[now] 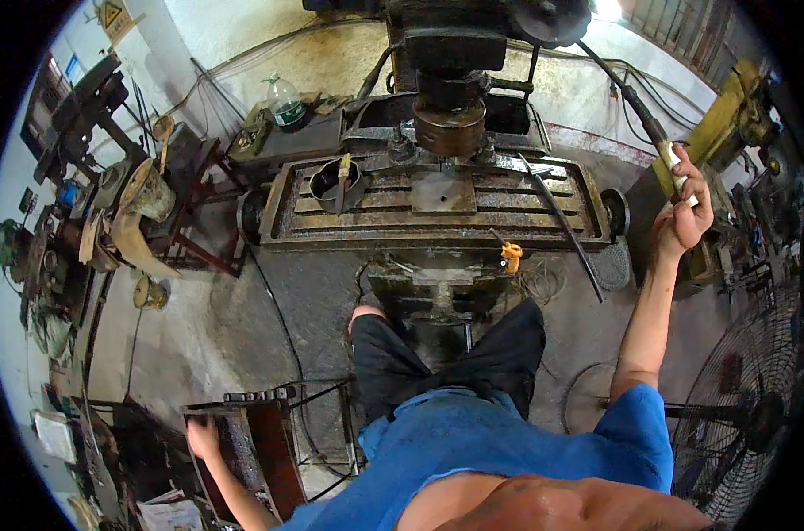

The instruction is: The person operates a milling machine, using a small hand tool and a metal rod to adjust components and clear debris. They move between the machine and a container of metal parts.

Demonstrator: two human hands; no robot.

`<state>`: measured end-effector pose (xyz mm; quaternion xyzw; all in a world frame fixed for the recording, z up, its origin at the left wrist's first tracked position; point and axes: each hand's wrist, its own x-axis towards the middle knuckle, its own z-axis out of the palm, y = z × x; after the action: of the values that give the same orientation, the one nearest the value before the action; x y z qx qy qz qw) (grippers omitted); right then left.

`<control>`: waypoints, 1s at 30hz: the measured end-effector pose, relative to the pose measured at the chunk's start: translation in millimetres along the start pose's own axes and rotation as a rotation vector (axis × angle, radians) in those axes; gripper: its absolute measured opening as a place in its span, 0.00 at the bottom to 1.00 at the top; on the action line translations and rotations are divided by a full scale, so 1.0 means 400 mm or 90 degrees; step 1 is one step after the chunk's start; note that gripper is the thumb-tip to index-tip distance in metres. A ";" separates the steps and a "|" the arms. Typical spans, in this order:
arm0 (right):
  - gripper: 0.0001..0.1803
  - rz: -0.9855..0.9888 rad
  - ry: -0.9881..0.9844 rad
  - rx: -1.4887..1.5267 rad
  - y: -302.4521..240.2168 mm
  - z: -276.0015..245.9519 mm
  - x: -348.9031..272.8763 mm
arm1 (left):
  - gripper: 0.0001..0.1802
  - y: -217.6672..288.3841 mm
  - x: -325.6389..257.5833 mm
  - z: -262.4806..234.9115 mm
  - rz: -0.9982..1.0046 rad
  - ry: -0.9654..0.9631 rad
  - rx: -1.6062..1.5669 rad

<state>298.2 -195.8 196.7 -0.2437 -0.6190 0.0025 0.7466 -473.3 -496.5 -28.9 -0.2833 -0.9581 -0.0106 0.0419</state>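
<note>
Two arms spread wide. Left hand (203,435) at the edge of a dark rectangular metal tray (273,451); cannot tell from here whether it grips anything. Right hand (685,202) raised, fingers curled round a white grip (668,157) on a long black rod (636,102). Beyond: slotted grey metal table (526,228), round dark pot (355,196) on its left end.
</note>
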 end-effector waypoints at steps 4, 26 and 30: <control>0.09 -0.013 0.014 0.017 -0.006 0.019 0.025 | 0.24 -0.269 -0.161 0.150 -0.139 -0.183 -0.186; 0.18 -0.043 -0.159 -0.121 -0.055 -0.055 0.428 | 0.13 -0.273 -0.145 0.359 -0.197 -0.233 -0.341; 0.19 -0.071 -0.053 -0.145 -0.093 -0.014 0.326 | 0.11 -0.337 -0.090 0.297 -0.220 -0.132 -0.637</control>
<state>322.6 -190.7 330.3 -0.2919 -0.6582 -0.0992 0.6868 -525.2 -624.0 -150.0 -0.1067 -0.8679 -0.4442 -0.1953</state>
